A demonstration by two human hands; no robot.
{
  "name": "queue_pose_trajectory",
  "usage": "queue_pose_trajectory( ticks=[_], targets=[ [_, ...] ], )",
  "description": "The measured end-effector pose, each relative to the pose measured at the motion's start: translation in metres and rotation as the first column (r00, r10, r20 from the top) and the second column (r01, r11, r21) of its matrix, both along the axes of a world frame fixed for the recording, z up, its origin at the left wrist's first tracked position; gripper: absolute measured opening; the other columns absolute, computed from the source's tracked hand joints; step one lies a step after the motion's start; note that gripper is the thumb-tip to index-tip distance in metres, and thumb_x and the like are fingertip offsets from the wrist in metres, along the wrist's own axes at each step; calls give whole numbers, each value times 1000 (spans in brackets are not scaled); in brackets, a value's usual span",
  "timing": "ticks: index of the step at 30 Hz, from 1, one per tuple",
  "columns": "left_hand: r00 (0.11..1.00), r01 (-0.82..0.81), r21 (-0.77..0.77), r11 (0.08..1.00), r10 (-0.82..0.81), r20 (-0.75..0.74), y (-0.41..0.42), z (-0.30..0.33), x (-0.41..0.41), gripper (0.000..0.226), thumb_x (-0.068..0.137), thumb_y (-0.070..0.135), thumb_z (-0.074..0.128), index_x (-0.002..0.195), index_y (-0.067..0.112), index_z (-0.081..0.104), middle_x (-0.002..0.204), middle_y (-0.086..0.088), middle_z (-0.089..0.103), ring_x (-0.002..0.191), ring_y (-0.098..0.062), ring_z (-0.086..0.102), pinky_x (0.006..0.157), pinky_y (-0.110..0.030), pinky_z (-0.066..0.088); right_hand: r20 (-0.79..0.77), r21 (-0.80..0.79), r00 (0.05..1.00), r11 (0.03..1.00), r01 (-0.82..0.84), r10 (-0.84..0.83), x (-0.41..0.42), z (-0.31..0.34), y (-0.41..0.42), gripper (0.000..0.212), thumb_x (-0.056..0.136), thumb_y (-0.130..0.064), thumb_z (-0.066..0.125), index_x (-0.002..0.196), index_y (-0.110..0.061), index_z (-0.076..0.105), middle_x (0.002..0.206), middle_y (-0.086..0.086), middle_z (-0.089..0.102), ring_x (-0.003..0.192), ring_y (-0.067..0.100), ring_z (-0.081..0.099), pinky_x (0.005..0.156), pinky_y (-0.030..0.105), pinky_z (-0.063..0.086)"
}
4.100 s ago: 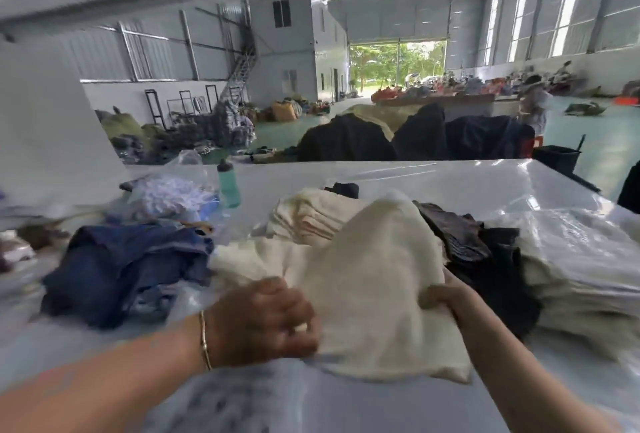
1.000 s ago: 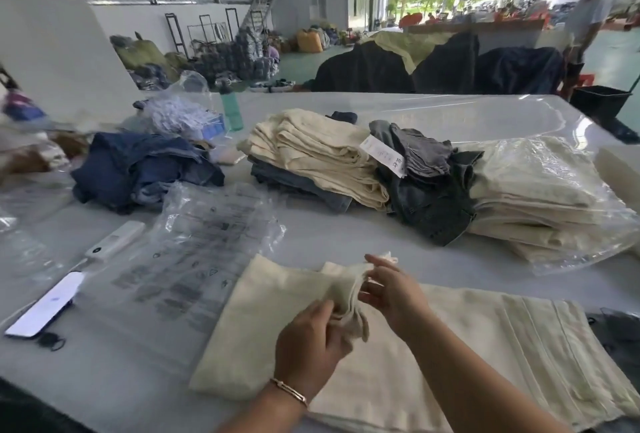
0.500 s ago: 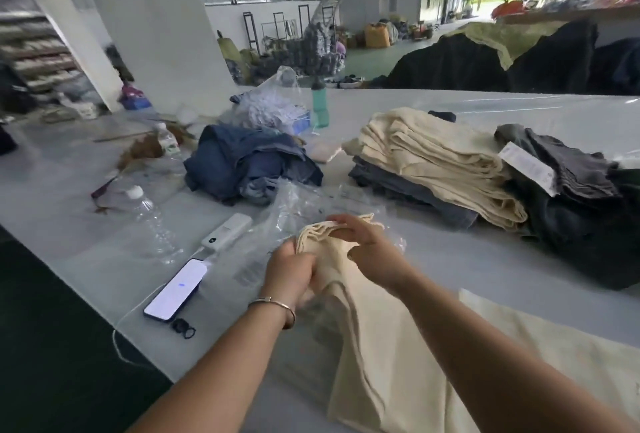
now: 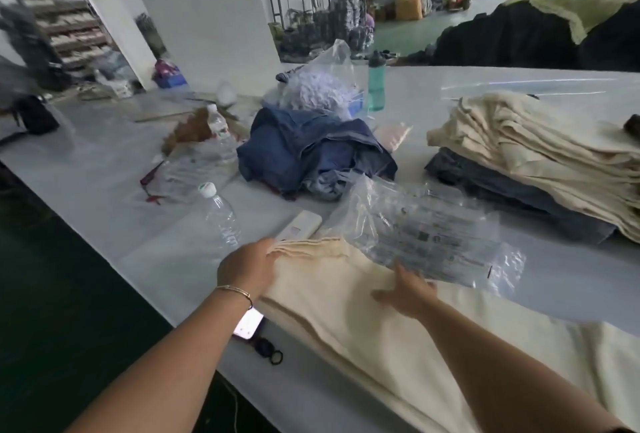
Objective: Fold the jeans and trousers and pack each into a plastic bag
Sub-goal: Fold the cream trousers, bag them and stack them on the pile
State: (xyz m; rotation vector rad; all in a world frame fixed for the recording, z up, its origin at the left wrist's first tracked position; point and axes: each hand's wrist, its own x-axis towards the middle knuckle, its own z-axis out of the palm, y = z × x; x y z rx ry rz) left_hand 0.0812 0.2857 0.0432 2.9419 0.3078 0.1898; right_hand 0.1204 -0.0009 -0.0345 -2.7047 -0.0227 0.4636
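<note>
hands (image 4: 247, 268) now flat on trousers (image 4: 346, 311)

Cream trousers (image 4: 346, 297): laid flat lengthwise on table, folded end at far left, layered edges showing. Clear printed plastic bag (image 4: 426, 235): crumpled, overlapping trousers' far edge. Blue jeans (image 4: 311, 152): loose heap behind bag. Folded stack (image 4: 540, 152): cream trousers atop dark jeans, at right.

A white table (image 4: 104, 197) carries cream trousers (image 4: 363, 321) along its near edge, with a phone (image 4: 248, 323) beside them. Farther in lie a plastic bag (image 4: 426, 235), water bottle (image 4: 221, 221), blue jeans (image 4: 311, 152) and a folded stack (image 4: 533, 162).
</note>
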Motion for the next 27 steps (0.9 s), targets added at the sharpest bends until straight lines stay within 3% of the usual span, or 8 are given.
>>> queue_pose_trajectory(
  ticks=[3,5,7,9,13,17,21,27],
  targets=[
    [994,-69,-115,991,59,-90,1,-8,5,21,96,31,46,104,15,57,111,-15,64,103,-34,59,78,-35,45,186,-90,982,996,-24,40,-1,3,14,67,83,-53,61,138,-24,37,142,0,45,131,21,39,101,37,33],
    [995,-27,-176,984,9,-102,-7,-14,1,22,96,33,47,108,17,55,110,-13,64,103,-34,59,77,-35,44,225,122,974,992,13,-40,-3,13,31,53,85,-51,62,125,-19,51,121,2,59,112,21,55,91,35,42],
    [996,84,-134,987,-88,-25,-21,-14,-9,27,94,44,48,104,20,55,103,-11,67,98,-33,60,70,-33,42,-172,607,969,757,244,-175,-7,30,52,58,84,-57,60,111,-6,58,92,9,69,79,22,66,71,37,52],
    [978,201,-121,972,-193,76,-38,-13,-19,30,92,51,49,95,22,57,90,-9,68,90,-34,62,64,-32,40,-556,734,831,466,494,-6,-12,42,68,72,83,-65,56,110,1,56,85,18,71,72,28,71,63,35,55],
    [951,309,-127,942,-310,17,-64,-16,-38,37,92,57,43,91,23,58,79,-8,67,79,-30,62,62,-32,44,-584,786,809,200,585,-74,-16,47,78,33,89,-35,64,100,-5,59,75,12,67,65,25,67,63,34,57],
    [978,144,-446,883,-196,-72,-72,-18,-43,51,81,68,48,69,19,54,60,4,56,61,-13,52,64,-31,45,-205,815,964,516,264,-169,-17,47,78,21,88,-29,59,93,-10,61,77,5,64,65,18,62,55,24,52],
    [999,-1,-824,566,34,22,-76,-7,-17,33,81,58,62,93,28,66,87,13,67,82,-5,62,78,-30,52,-12,802,1000,597,19,-16,-34,55,87,18,90,-21,52,79,-11,61,59,4,63,52,21,59,47,27,45],
    [979,135,-716,685,20,204,-69,0,-6,42,85,27,69,58,11,39,54,5,28,54,-10,25,50,-24,24,77,834,997,549,-47,-31,-49,61,89,10,91,-10,49,83,-7,55,71,3,58,63,15,53,57,33,47]
  ],
)
